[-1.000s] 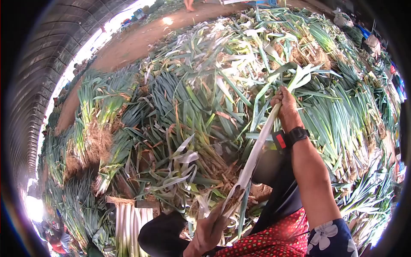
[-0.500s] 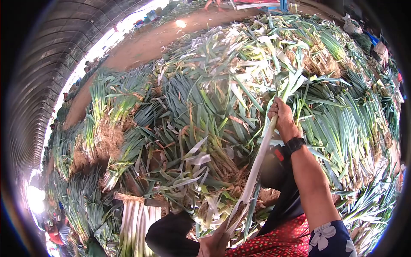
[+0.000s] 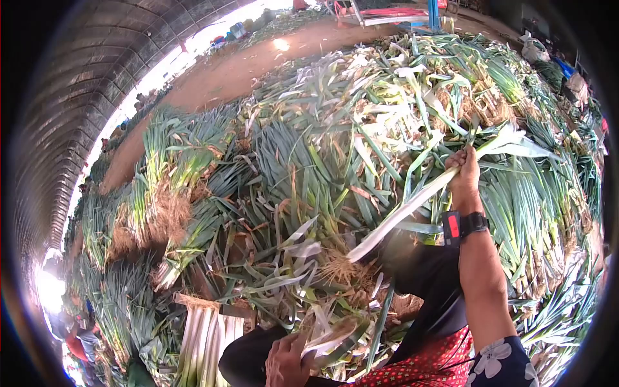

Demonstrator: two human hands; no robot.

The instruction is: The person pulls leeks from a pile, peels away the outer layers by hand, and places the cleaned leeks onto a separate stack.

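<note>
My right hand (image 3: 465, 174) grips a long leek (image 3: 412, 206) near its green top and holds it up over the heap, its white stalk slanting down to the left. My left hand (image 3: 287, 361) sits low at the bottom of the view, closed on pale stripped leek skins (image 3: 335, 338). The leek's lower end hangs free, apart from my left hand. A black watch with a red patch (image 3: 461, 224) is on my right wrist.
A huge heap of untrimmed leeks (image 3: 309, 161) with roots and green leaves fills the view. A bundle of cleaned white leeks (image 3: 203, 338) lies at the lower left. Bare dirt ground (image 3: 258, 64) runs behind the heap. A dark apron (image 3: 425, 277) covers my lap.
My right hand swung the leek up and to the right, so its lower end left my left hand. The outer skins came off and stayed in my left hand.
</note>
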